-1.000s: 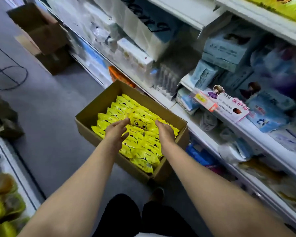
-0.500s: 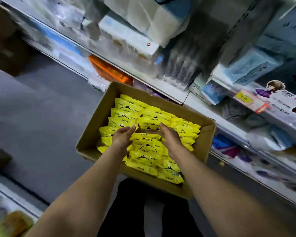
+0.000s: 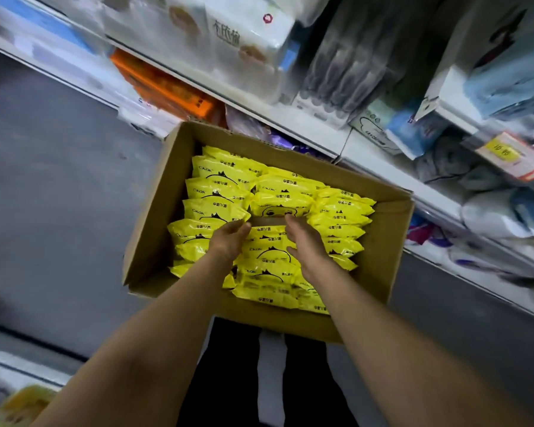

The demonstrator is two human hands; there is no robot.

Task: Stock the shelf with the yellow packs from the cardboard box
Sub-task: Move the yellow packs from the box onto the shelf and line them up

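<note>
An open cardboard box (image 3: 383, 257) stands on the floor in front of me, filled with rows of yellow packs (image 3: 216, 208) printed with a duck face. Both my hands are inside it, flanking the middle row. My left hand (image 3: 228, 240) presses on the left side of a bundle of packs (image 3: 269, 269), its fingertips curled over the far end. My right hand (image 3: 307, 241) holds the right side of the same bundle, fingers hooked into a gap behind it. The white shelf (image 3: 379, 167) runs just beyond the box.
The shelving holds white tissue bundles (image 3: 244, 38), orange packets (image 3: 167, 87) and blue packs (image 3: 413, 134). Grey floor (image 3: 59, 195) spreads to the left of the box. A second shelf edge with yellowish goods (image 3: 19, 405) lies at the bottom left. My legs (image 3: 228, 380) are below the box.
My view has dropped closer to the box. Both hands slid from on top of the packs to the sides of the middle row and closed in on a bundle.
</note>
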